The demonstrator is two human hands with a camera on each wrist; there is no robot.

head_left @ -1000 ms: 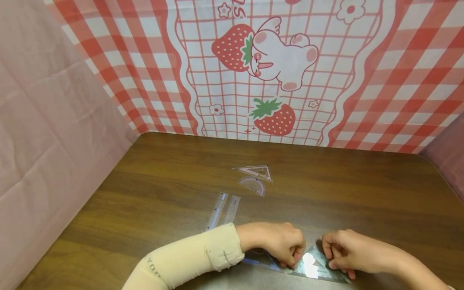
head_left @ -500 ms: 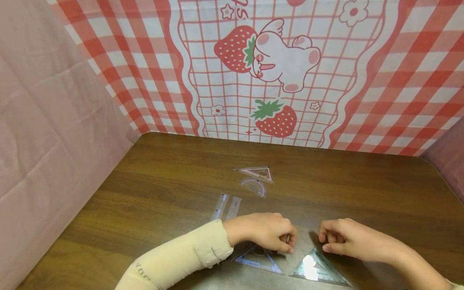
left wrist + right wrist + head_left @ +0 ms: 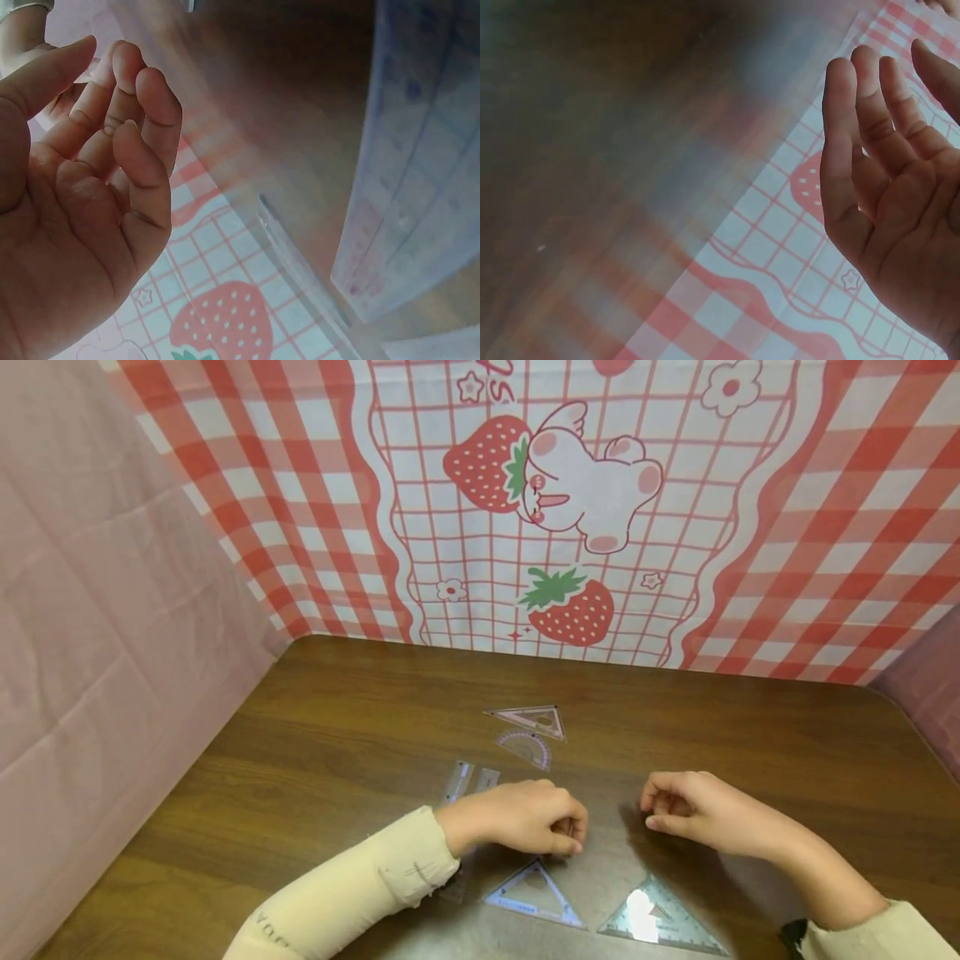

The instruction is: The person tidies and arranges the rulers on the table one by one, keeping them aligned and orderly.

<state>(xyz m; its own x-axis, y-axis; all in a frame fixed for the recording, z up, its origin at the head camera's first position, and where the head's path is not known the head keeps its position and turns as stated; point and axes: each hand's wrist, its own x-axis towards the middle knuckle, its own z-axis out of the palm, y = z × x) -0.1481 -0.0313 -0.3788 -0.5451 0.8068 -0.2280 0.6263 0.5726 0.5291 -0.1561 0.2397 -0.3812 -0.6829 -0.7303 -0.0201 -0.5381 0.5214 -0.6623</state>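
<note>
My left hand (image 3: 525, 817) hovers over the table with its fingers loosely bent and nothing in them. In front of it lies a clear set square with blue edges (image 3: 525, 908). To the right, my right hand (image 3: 697, 810) is also raised and holds nothing, its fingers relaxed. A greenish transparent set square (image 3: 678, 928) lies flat below that hand, bright glare on its surface. Part of a blue-striped ruler (image 3: 459, 781) and a clear ruler (image 3: 486, 779) shows behind my left forearm, which hides their middles. The left wrist view has a transparent ruler (image 3: 412, 172) close up beside the hand.
Farther back on the brown wooden table (image 3: 750, 727) lie a clear protractor (image 3: 542, 752) and a slim pink-edged set square (image 3: 558, 725). A strawberry-print checked cloth (image 3: 570, 610) hangs behind the table, and a plain pink cloth (image 3: 135, 610) borders the left side.
Both hands have let go of the blue-edged and greenish set squares, then risen and moved back from them. The left has also shifted left, uncovering the blue-edged one. Both set squares lie flat.
</note>
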